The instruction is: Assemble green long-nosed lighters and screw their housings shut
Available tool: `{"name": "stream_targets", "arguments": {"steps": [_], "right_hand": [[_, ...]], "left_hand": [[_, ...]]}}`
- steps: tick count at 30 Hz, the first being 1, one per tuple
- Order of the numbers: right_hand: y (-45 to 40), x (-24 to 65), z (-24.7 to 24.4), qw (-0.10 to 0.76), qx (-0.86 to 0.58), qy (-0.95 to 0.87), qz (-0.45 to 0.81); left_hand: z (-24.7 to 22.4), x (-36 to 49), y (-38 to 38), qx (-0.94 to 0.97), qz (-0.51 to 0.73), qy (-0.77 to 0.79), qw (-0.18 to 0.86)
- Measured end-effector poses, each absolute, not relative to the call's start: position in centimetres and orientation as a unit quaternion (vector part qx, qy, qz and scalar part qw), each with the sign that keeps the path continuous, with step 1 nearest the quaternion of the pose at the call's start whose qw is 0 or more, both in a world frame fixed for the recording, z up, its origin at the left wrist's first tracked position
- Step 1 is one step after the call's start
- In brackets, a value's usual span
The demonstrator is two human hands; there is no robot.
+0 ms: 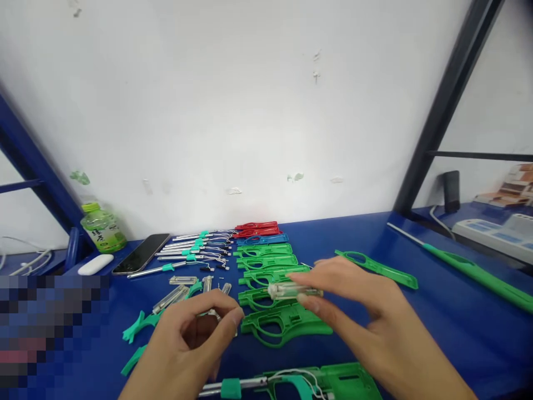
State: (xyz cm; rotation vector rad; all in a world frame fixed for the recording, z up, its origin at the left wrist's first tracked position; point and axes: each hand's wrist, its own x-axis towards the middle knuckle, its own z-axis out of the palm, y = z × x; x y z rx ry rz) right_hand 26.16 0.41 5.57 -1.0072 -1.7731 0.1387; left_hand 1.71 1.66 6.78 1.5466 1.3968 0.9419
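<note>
Between the thumb and fingers of my right hand (353, 305) is a small clear plastic piece (287, 291), lying level above the green half shells (287, 325). My left hand (200, 333) is left of the shells, with its thumb and forefinger tips pressed together; whatever they may hold is too small or hidden to name. More clear pieces (183, 280) lie behind my left hand, beside teal parts (139, 328). At the front edge of the view, a metal rod with a teal sleeve (231, 388) and white wires rests by a green shell (350, 383).
Metal rods (183, 257) with wires, a phone (144, 253), a white case (95, 264) and a green bottle (103, 229) stand or lie at the back left. Red shells (258, 229) lie near the wall. On the right are a green shell (378, 269) and a long green lighter (470, 269).
</note>
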Motion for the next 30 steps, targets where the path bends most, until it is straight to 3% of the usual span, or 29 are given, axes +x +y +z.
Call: {"name": "stream_targets", "arguments": {"steps": [7,15,30], "right_hand": [[0.9,25.0,5.3,0.551,-0.406,-0.694,0.222],[1.8,24.4,4.7,0.570,-0.414,-0.646,0.294],[1.5,24.1,4.6,0.547,-0.357,-0.708,0.267]], "left_hand": [[6.0,1.4,2.2,0.567,0.421,0.558,0.435],[5.9,2.2,2.2,0.529,0.478,0.514,0.477],[6.3,3.0,1.3,0.528,0.518,0.460,0.491]]}}
